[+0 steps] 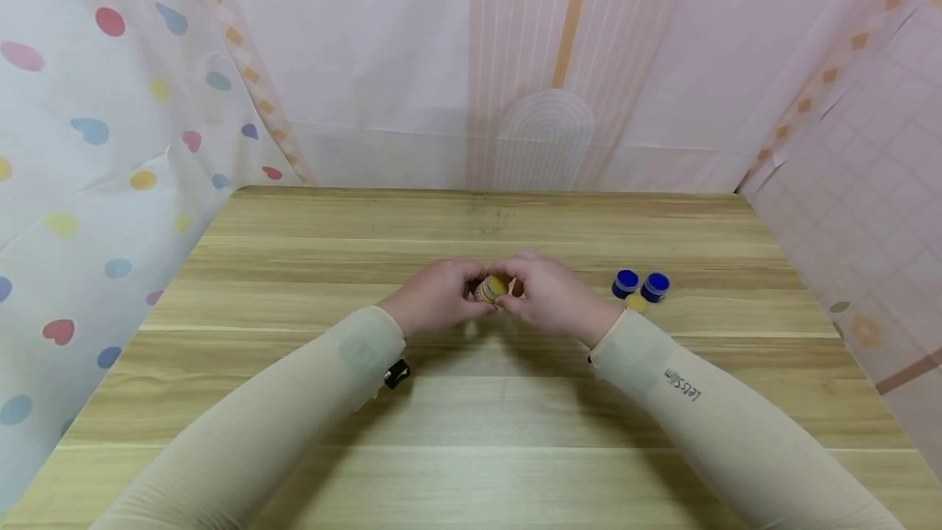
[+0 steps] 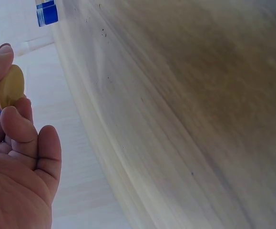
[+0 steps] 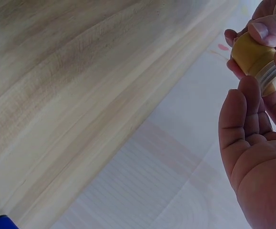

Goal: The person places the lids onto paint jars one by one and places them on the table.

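Both hands meet over the middle of the table around one small yellow jar (image 1: 493, 289), which is tilted. My left hand (image 1: 440, 298) grips it from the left side, and my right hand (image 1: 558, 298) pinches it from the right with thumb and fingers. In the left wrist view the jar's rounded yellow end (image 2: 12, 86) sticks out between the fingertips, with a printed label behind it. A clear band (image 3: 267, 78) rings the jar in the right wrist view. Fingers hide part of its body.
Two small blue jars (image 1: 625, 282) (image 1: 655, 286) stand right of the hands on the wooden table (image 1: 471, 464). A small yellow round thing (image 1: 636, 303) sits just in front of them, close to the right wrist. Patterned cloth (image 1: 383, 64) rises behind the table's back edge.
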`<action>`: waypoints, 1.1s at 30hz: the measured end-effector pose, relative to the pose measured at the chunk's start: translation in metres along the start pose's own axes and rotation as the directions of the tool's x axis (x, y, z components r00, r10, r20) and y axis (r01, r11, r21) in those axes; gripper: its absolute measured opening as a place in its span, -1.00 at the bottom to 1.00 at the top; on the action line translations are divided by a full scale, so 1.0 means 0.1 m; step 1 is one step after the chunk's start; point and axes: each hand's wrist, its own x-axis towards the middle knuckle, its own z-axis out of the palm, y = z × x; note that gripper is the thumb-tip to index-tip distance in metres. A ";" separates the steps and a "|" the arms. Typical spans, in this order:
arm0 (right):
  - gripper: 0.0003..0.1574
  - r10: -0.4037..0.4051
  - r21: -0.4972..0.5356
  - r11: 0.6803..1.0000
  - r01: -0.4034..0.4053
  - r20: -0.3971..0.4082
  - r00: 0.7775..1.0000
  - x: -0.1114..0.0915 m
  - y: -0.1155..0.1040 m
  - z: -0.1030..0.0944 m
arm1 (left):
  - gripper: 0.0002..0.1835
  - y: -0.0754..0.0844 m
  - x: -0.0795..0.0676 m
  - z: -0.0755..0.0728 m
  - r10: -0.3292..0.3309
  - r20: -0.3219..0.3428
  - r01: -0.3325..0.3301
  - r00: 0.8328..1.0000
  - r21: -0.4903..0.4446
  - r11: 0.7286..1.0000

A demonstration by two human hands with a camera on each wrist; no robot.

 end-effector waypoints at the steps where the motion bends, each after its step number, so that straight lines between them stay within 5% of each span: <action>1: -0.53 -0.004 -0.001 1.000 0.004 -0.001 1.000 0.00 0.00 0.00 | -0.77 0.00 0.00 0.00 0.000 -0.001 0.000 1.000 -0.001 1.000; 33: -0.49 -0.048 -0.042 0.998 0.048 0.005 0.999 -0.01 0.04 0.03 | -0.76 0.02 0.00 -0.02 0.010 0.033 -0.009 0.999 -0.031 0.999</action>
